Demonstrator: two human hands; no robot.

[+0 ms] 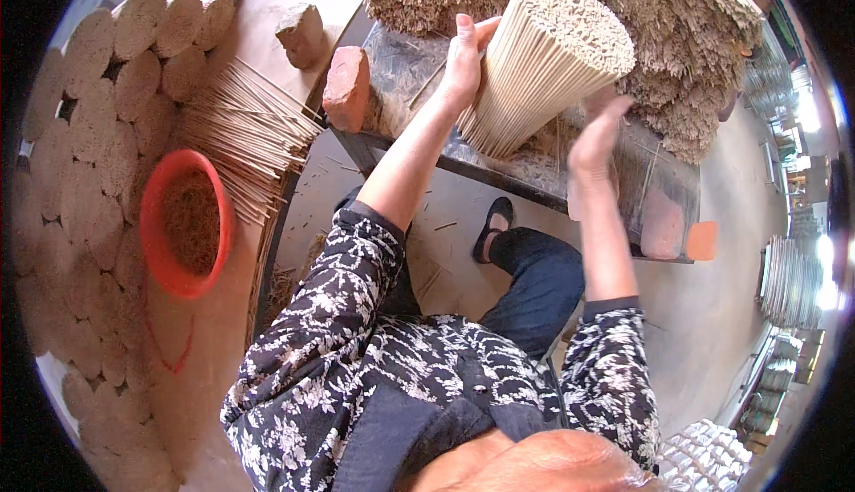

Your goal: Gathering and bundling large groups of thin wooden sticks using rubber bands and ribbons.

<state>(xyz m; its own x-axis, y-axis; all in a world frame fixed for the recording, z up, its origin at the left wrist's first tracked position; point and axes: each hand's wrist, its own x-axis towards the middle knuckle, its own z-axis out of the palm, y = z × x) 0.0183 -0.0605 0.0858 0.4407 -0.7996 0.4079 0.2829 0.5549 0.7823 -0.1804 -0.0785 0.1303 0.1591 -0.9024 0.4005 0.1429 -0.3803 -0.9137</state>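
A thick round bundle of thin pale sticks stands on the dark worktable, its upper end leaning to the right in view. My left hand holds its left side, thumb up and fingers partly hidden behind the sticks. On the other side, my right hand is open, slightly blurred, with its fingers stretched out close to the bundle. Whether those fingertips touch the sticks I cannot tell. Behind the bundle lies a large heap of similar sticks, rough ends facing me.
A reddish brick sits at the table's left corner; an orange block is at its right edge. Left are a red basin of brown fibres, loose sticks, a rough brick and stacked round bundles.
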